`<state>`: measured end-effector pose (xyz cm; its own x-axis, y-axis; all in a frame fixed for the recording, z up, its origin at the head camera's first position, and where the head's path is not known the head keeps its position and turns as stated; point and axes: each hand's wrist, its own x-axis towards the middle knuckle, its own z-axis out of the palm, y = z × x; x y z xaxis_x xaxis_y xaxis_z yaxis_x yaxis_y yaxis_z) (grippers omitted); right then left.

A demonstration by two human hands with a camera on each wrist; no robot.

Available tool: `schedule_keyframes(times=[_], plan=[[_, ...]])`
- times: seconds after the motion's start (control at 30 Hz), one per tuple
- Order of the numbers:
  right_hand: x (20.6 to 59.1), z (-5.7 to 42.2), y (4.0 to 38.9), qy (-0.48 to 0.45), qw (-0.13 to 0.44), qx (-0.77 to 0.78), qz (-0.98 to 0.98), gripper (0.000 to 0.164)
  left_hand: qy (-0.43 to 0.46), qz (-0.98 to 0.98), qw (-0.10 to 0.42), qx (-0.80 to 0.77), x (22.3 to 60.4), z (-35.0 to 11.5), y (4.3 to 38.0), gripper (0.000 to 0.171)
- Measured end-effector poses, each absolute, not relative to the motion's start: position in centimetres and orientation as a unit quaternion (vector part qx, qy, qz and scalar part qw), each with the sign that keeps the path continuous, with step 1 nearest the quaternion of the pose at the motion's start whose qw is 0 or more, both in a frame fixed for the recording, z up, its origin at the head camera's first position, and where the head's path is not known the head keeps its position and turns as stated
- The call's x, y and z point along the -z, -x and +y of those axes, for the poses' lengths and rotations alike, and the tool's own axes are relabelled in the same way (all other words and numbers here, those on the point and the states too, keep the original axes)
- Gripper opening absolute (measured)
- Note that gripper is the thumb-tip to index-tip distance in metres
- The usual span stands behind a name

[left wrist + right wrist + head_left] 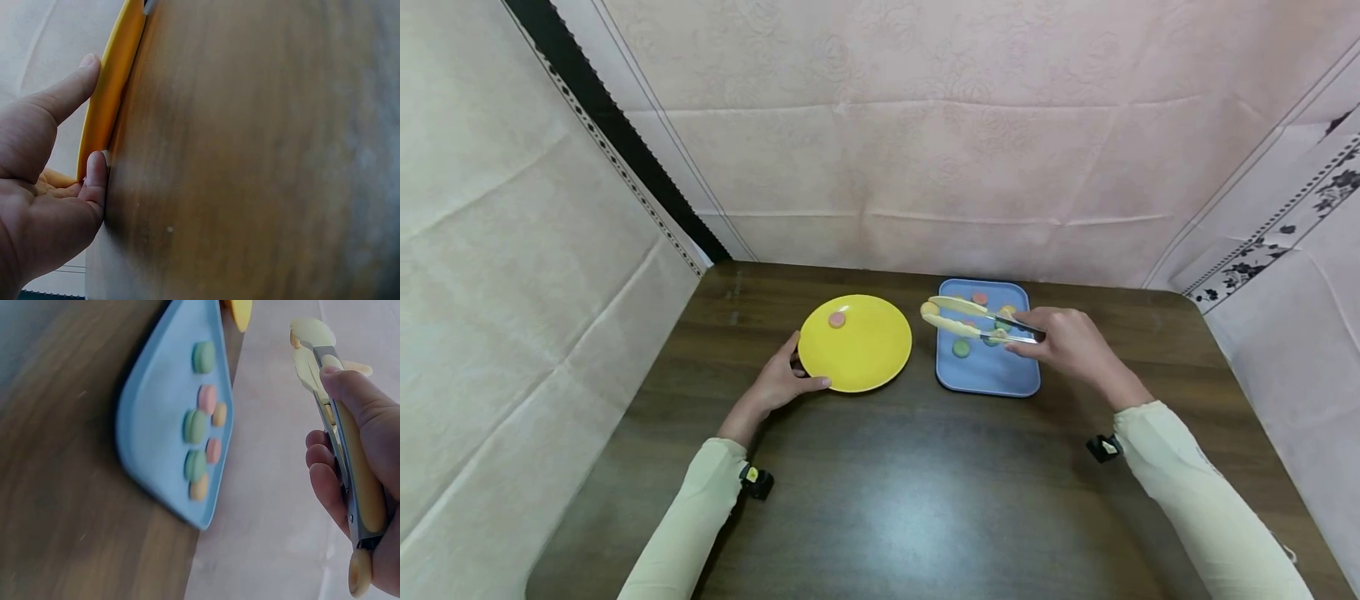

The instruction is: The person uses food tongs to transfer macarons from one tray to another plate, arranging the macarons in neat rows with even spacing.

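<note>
Cloth [925, 167] hangs across the frame's top. Near centre, a tan macaron [929, 309] sits pinched in tongs [955, 327], just left of the tray [992, 379]; the right hand [1063, 337] is clamped round them, and light, even pressure should prevent slipping. Farther left, the left hand [784, 379] grips the plate [872, 350], best held still. Below, the brown table [887, 500] gleams.

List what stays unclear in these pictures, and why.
Head view: parts of some macarons, covered by tongs.
Left wrist view: far end of plate, cut off by top edge.
Right wrist view: pinched piece, mostly hidden by tongs; part of right hand, cut off by right edge.
</note>
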<state>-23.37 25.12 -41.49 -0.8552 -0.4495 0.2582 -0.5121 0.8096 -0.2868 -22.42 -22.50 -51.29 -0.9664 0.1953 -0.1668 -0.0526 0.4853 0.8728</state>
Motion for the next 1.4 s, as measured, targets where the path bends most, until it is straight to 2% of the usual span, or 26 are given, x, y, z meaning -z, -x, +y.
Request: schedule_keyframes(times=[0.37, 0.53, 0.93, 1.2, 1.4], plan=[[41.0, 20.4, 26.4, -0.304, 0.104, -0.176, -0.93, 0.061, -0.04, 0.852, 0.123, -0.507, 50.9, -22.4, 22.4, 0.12], [41.4, 18.2, 27.4, -0.321, 0.092, -0.167, -0.928, 0.054, -0.038, 0.854, 0.125, -0.503, 50.9, -22.3, 22.4, 0.121], [43.5, 14.3, 29.5, -0.316, 0.05, -0.163, -0.933, 0.052, -0.039, 0.852, 0.127, -0.506, 50.9, -22.4, 22.5, 0.12], [45.1, 13.1, 30.2, -0.292, 0.014, -0.163, -0.942, 0.055, -0.033, 0.854, 0.129, -0.502, 51.0, -22.4, 22.4, 0.121], [45.7, 12.7, 30.3, -0.291, 0.008, -0.162, -0.943, 0.052, -0.027, 0.854, 0.131, -0.504, 50.9, -22.4, 22.4, 0.122]])
